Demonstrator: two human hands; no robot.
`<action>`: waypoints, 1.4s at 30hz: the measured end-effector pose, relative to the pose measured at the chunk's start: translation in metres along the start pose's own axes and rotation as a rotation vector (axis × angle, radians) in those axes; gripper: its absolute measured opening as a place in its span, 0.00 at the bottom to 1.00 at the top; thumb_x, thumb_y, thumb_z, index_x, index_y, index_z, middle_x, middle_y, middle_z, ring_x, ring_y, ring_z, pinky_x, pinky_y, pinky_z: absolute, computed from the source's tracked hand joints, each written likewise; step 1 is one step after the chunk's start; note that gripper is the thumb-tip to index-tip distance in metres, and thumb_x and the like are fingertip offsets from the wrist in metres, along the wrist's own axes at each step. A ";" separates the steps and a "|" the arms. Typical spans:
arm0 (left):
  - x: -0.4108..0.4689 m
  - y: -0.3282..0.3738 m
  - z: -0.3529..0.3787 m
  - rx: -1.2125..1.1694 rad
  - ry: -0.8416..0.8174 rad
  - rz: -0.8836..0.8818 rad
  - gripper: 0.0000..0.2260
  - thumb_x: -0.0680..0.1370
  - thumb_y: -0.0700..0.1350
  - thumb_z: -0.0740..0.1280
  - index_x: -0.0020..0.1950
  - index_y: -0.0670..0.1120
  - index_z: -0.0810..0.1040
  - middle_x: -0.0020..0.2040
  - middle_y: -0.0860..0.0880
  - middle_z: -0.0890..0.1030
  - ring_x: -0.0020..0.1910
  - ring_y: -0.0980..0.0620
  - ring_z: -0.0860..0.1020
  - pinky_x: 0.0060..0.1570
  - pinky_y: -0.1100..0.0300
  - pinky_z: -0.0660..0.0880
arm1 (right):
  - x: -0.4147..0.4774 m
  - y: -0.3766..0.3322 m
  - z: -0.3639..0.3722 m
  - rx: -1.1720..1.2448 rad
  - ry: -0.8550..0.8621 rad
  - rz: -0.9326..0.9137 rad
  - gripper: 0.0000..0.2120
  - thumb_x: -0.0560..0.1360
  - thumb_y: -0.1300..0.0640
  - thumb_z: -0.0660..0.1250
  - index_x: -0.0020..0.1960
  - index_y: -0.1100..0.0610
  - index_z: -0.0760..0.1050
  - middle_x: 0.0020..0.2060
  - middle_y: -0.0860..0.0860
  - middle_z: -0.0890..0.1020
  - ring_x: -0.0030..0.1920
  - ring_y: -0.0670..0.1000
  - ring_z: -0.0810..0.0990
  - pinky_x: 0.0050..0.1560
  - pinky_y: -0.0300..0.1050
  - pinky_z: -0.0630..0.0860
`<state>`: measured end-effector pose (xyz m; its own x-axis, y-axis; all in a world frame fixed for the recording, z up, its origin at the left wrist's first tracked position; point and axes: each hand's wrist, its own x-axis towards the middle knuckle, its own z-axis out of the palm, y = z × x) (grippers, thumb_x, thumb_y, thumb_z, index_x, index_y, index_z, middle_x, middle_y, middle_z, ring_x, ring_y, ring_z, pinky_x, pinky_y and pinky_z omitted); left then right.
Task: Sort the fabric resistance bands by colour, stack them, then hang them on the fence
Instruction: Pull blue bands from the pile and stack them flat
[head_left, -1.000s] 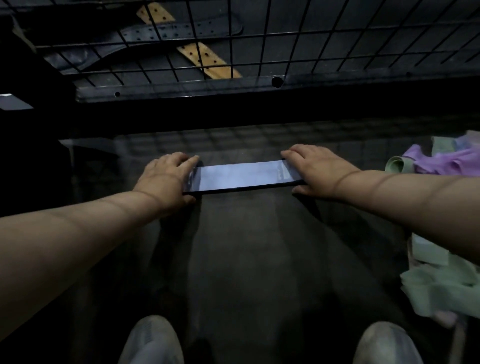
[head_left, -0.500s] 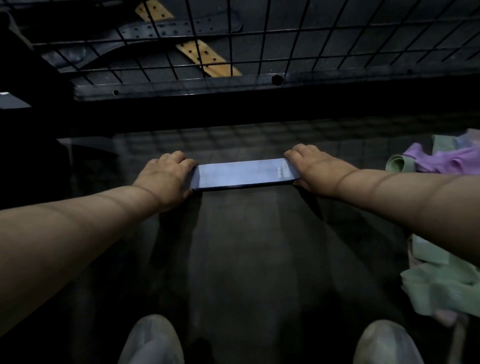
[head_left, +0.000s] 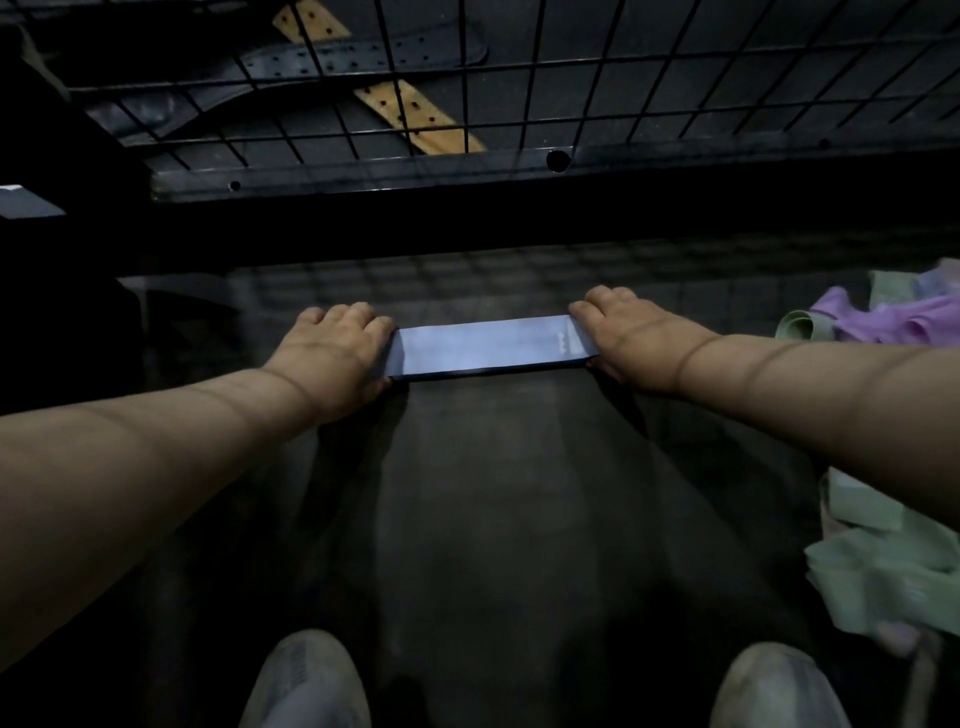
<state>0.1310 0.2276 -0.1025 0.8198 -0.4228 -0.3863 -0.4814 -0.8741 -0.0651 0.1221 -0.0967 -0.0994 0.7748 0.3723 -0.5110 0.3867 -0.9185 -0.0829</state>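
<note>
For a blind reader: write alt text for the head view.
Left hand and right hand grip an end of a flat blue resistance band. Purple bands and green bands lie at right; a wire fence stands ahead.

The blue band (head_left: 483, 347) between the left hand (head_left: 337, 353) and right hand (head_left: 628, 338) is smooth, dull cloth. The floor (head_left: 483, 519) under them looks dark, dull and a bit rough. Past the hands, the fence (head_left: 571, 93) is thin black metal wire. Right of the right hand, the green bands (head_left: 893, 571) are soft, crumpled cloth
</note>
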 end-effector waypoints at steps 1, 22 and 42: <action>0.000 0.001 0.000 0.020 -0.001 -0.006 0.28 0.75 0.59 0.66 0.72 0.48 0.67 0.65 0.45 0.72 0.63 0.43 0.72 0.61 0.49 0.65 | 0.000 0.000 0.000 -0.008 -0.003 0.003 0.30 0.78 0.56 0.65 0.75 0.62 0.59 0.70 0.61 0.63 0.68 0.62 0.65 0.68 0.56 0.67; -0.010 0.009 -0.001 -0.521 0.001 -0.447 0.34 0.76 0.56 0.68 0.77 0.45 0.60 0.73 0.42 0.60 0.73 0.40 0.59 0.71 0.49 0.60 | -0.003 0.005 0.005 0.455 0.102 0.398 0.40 0.74 0.40 0.69 0.75 0.61 0.58 0.70 0.60 0.62 0.71 0.62 0.63 0.71 0.52 0.63; -0.001 0.035 -0.006 -0.792 0.079 -0.955 0.21 0.82 0.49 0.55 0.72 0.39 0.66 0.70 0.37 0.62 0.69 0.35 0.63 0.70 0.48 0.60 | -0.005 0.006 0.025 0.916 0.309 0.765 0.17 0.80 0.45 0.60 0.58 0.59 0.73 0.58 0.57 0.77 0.59 0.58 0.76 0.54 0.44 0.68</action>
<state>0.1154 0.1960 -0.0991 0.7684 0.4726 -0.4315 0.6149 -0.7319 0.2935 0.1075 -0.1076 -0.1190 0.7815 -0.4005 -0.4783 -0.6152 -0.6221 -0.4843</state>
